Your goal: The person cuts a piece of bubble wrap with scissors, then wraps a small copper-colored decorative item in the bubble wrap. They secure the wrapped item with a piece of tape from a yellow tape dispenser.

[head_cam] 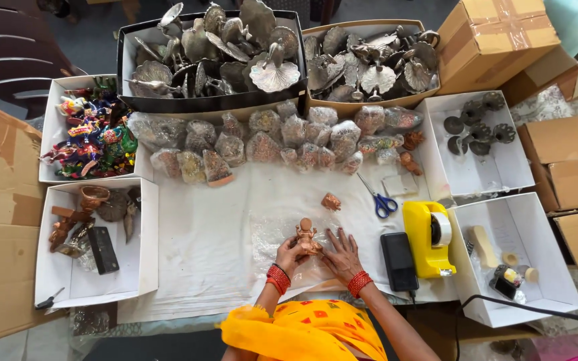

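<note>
My left hand (290, 255) grips a small copper-coloured figurine (307, 235) that stands upright on a clear plastic sheet (265, 234) over the white cloth. My right hand (342, 254) lies flat beside the figurine, fingers spread on the plastic and touching its base. Both wrists wear red bangles. A second small copper figurine (331, 201) lies on the cloth just beyond my right hand. A row of plastic-wrapped figurines (282, 137) lines the far side of the cloth.
Blue-handled scissors (380, 199), a yellow tape dispenser (429, 237) and a black device (398, 260) lie to the right. Boxes of silver metal pieces (212, 50) stand at the back. White trays (95, 241) and cardboard boxes (570, 157) ring the cloth.
</note>
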